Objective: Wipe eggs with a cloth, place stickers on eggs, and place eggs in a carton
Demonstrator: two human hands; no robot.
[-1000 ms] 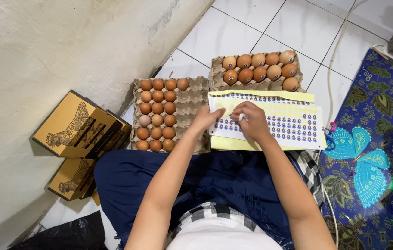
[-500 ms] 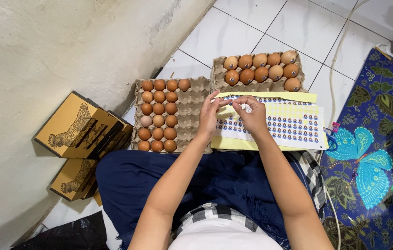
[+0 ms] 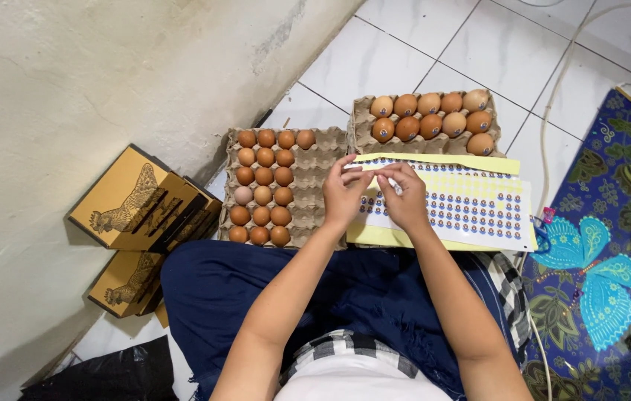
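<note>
My left hand (image 3: 345,191) and my right hand (image 3: 403,194) meet over the left end of a yellow-backed sticker sheet (image 3: 471,208) covered in small round blue stickers. Both pinch a thin white strip of the sheet between their fingertips. The sheet lies across my lap and the near edge of a cardboard egg tray (image 3: 360,122) holding brown eggs (image 3: 431,119). A second tray (image 3: 323,171) to the left has several brown eggs (image 3: 263,186) in its left columns; its right cells are empty.
Two yellow-brown cardboard boxes (image 3: 141,204) printed with a hen stand at the left against a rough wall. A blue butterfly-patterned mat (image 3: 597,245) lies at the right. A white cable (image 3: 553,96) crosses the white floor tiles. A black bag (image 3: 100,371) sits bottom left.
My hands have drawn together at the sheet's left end; the right hand moved off the sheet's middle toward the left, and both now pinch a thin strip.
</note>
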